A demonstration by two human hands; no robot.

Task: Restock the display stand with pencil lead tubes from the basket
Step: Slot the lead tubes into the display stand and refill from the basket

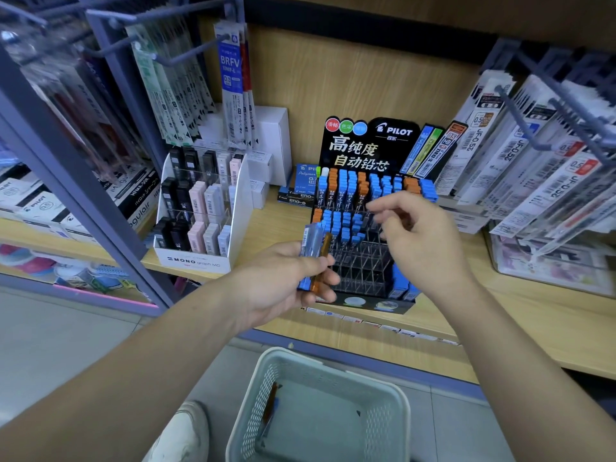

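The black Pilot display stand (361,271) sits on the wooden shelf. Blue- and orange-capped pencil lead tubes (346,190) fill its upper rows, while the lower clear slots are mostly bare. My left hand (283,285) grips a small bundle of tubes (315,251), blue-capped ones and an orange one, just left of the stand. My right hand (416,235) hovers over the stand's second row, its fingertips pinching what looks like a clear tube. The pale green basket (333,363) is on the floor below, with a few tubes (270,405) lying inside.
A white Mono graph box (200,211) of lead cases stands left of the stand. Refill packs (520,161) hang from hooks at the right, and more packs (233,85) hang at the left. The shelf edge (366,331) runs in front. A shoe (186,428) is beside the basket.
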